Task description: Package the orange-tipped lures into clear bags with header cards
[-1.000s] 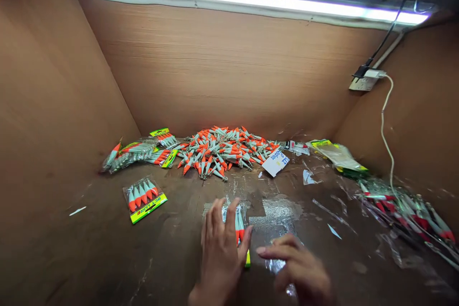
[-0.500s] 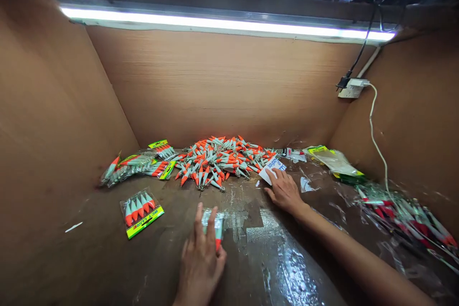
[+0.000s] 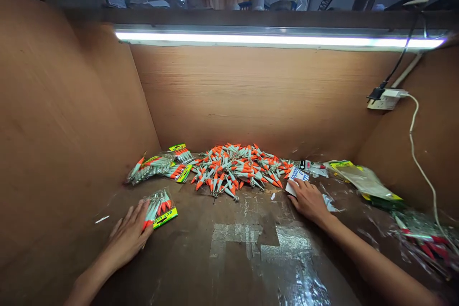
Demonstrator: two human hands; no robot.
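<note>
My left hand [image 3: 128, 235] lies flat on the dark table, its fingers spread over a clear packet of orange-and-white lures [image 3: 158, 208] with a yellow-green label. My right hand [image 3: 307, 200] reaches to the far side, fingertips on a white card [image 3: 297, 177] with blue writing at the right edge of a large loose pile of orange-and-white lures [image 3: 234, 168]. Neither hand is closed around anything.
More filled lure packets [image 3: 158, 164] lie at the back left. Empty clear bags with yellow headers [image 3: 358, 179] and a heap of packed lures [image 3: 423, 239] sit at the right. Brown board walls enclose the table on three sides; a socket with a white cable [image 3: 387, 99] hangs at right.
My left hand slid a lure packet from the table's middle to the left, onto the packet lying there. My right hand stays by the white card. The view shifted left and upward.
</note>
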